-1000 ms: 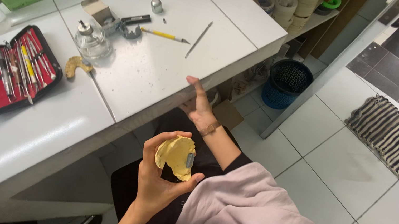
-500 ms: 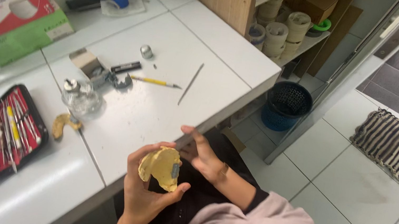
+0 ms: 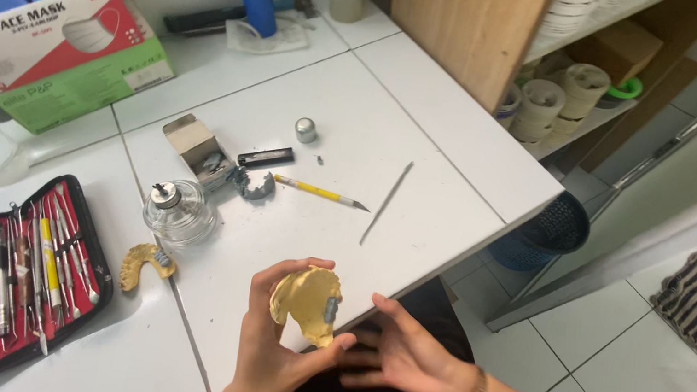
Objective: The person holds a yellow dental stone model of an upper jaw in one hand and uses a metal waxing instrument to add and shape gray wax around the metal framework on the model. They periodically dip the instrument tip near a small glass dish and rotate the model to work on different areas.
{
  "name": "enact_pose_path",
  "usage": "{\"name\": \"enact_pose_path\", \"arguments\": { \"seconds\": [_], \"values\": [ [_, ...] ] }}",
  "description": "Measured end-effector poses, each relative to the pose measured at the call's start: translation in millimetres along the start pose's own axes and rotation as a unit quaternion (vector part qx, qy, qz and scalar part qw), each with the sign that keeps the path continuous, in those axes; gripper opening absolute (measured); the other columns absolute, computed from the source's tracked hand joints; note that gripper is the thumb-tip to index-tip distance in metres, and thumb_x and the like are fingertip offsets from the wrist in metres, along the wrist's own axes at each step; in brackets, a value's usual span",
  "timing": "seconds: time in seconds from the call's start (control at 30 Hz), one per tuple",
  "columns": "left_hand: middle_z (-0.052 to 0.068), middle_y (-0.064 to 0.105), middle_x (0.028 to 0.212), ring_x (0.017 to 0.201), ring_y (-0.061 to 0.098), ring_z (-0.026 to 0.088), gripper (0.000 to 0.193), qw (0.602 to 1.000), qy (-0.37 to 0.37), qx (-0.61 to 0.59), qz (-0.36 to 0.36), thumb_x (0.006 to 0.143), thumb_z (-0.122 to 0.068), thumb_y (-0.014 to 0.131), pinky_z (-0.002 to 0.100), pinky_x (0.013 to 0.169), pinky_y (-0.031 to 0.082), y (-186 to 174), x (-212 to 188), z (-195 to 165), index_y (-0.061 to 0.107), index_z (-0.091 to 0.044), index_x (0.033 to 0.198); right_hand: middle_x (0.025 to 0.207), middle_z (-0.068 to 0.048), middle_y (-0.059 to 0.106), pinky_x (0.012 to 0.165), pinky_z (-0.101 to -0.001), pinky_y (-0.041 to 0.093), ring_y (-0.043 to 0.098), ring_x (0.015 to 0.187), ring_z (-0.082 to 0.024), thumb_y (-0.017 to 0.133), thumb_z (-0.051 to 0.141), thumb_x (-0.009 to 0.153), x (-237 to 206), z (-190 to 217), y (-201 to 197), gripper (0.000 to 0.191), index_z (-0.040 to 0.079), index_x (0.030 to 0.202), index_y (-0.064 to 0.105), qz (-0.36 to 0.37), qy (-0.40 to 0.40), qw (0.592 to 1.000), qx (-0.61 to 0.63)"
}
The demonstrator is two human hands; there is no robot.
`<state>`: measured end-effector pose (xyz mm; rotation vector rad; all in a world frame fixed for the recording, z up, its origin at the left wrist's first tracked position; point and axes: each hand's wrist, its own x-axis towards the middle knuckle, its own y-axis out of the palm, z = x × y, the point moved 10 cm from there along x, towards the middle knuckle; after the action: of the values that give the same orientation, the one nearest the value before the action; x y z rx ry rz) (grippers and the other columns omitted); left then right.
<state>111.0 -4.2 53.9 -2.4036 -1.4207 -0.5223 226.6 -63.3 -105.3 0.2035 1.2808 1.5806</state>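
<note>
— Holding the yellow plaster teeth mould (image 3: 308, 303) above the white tiled bench (image 3: 358, 132) edge, is the left hand (image 3: 280, 344) wrapping it?
— Yes. The right hand (image 3: 402, 358) is lying flat and free beside it. The mould looks hard and breakable; gripping its thick rim seems safest.

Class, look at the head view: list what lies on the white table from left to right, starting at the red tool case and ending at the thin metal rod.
Red tool case → yellow dental cast on the table → glass spirit lamp → small open cardboard box → yellow-handled knife → thin metal rod.
</note>
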Motion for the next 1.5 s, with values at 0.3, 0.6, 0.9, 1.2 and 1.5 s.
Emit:
{"name": "enact_pose_path", "arguments": {
  "seconds": [0.3,0.6,0.9,1.2,1.5],
  "values": [
    [0.021,0.057,0.141,0.122,0.066,0.024,0.089,0.999,-0.012,-0.034,0.040,0.077,-0.010,0.094,0.037,0.102,0.059,-14,-25,-9,0.036,-0.006,0.144,0.115,-0.008,0.082,0.096,-0.0325,0.059,0.076,0.110,-0.018,0.065,0.026,0.100,-76,85,51,0.027,0.008,0.116,0.078,0.079,-0.182,0.732,-0.652],
    [0.019,0.058,0.142,0.118,0.067,0.024,0.091,0.961,-0.208,-0.144,0.111,0.076,-0.013,0.095,0.040,0.104,0.058,-24,-53,-1,0.035,-0.008,0.143,0.116,-0.006,0.069,0.080,-0.0376,0.057,0.064,0.099,-0.026,0.071,0.002,0.088,-75,207,89,0.040,0.015,0.125,0.074,-0.242,-0.431,0.310,-0.812],
    [0.015,0.057,0.144,0.128,0.062,0.023,0.091,0.954,-0.247,-0.127,0.116,0.075,-0.017,0.094,0.041,0.109,0.054,-45,-51,-22,0.035,-0.010,0.144,0.123,-0.004,0.066,0.086,-0.0356,0.056,0.062,0.096,-0.022,0.074,0.006,0.089,-43,205,69,0.016,0.013,0.102,0.074,-0.199,-0.428,0.335,-0.816],
    [0.013,0.064,0.142,0.135,0.063,0.024,0.090,0.985,-0.101,0.009,0.137,0.078,-0.027,0.093,0.039,0.118,0.049,-58,-18,-27,0.037,-0.007,0.144,0.119,-0.003,0.068,0.089,-0.0380,0.055,0.062,0.100,-0.028,0.072,0.009,0.090,-40,199,77,0.018,0.009,0.108,0.068,-0.131,-0.416,0.295,-0.850],
    [0.012,0.063,0.131,0.126,0.063,0.022,0.087,0.983,-0.144,0.023,0.112,0.078,-0.035,0.089,0.036,0.110,0.050,-48,2,35,0.038,-0.011,0.144,0.100,-0.007,0.071,0.076,-0.0338,0.053,0.063,0.081,-0.021,0.068,0.000,0.096,-43,205,82,0.017,0.006,0.111,0.066,-0.147,-0.466,0.344,-0.802]
  ]
}}
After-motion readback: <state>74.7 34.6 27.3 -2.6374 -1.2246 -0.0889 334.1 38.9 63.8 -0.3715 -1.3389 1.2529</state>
